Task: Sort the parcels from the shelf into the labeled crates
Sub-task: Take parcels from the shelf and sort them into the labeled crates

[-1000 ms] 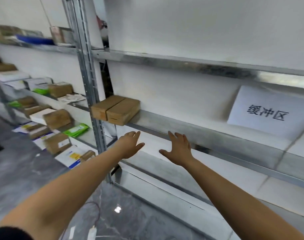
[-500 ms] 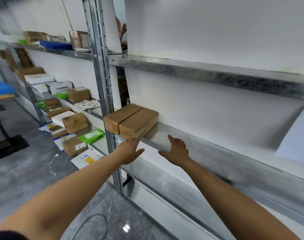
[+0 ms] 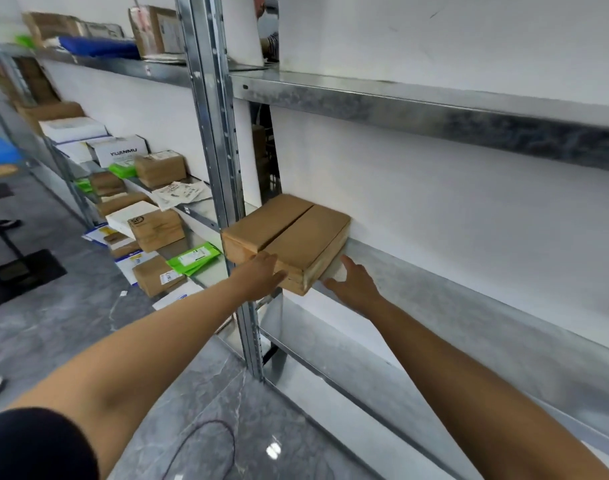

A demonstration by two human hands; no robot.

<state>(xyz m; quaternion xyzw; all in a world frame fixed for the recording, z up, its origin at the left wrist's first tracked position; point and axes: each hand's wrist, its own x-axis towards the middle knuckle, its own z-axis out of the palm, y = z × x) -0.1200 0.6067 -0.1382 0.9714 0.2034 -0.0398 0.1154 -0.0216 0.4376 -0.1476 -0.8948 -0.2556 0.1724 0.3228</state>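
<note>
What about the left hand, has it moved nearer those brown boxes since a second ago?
Yes. The left hand has risen toward the brown boxes on the shelf: earlier below and apart from them, it now touches their front.

parcel labels (image 3: 167, 278) blurred, shelf (image 3: 434, 109) cut off right

Metal shelf (image 3: 434, 271), two brown parcels (image 3: 289, 233) side by side

White wall (image 3: 469, 220) beyond right hand (image 3: 356, 287). Galv. steel shelving (image 3: 434, 112), upright (image 3: 216, 140) just above left hand (image 3: 261, 277). Grey marble-look floor (image 3: 53, 334) below both, w/ light glare (image 3: 273, 450) & black cable (image 3: 214, 421).
</note>
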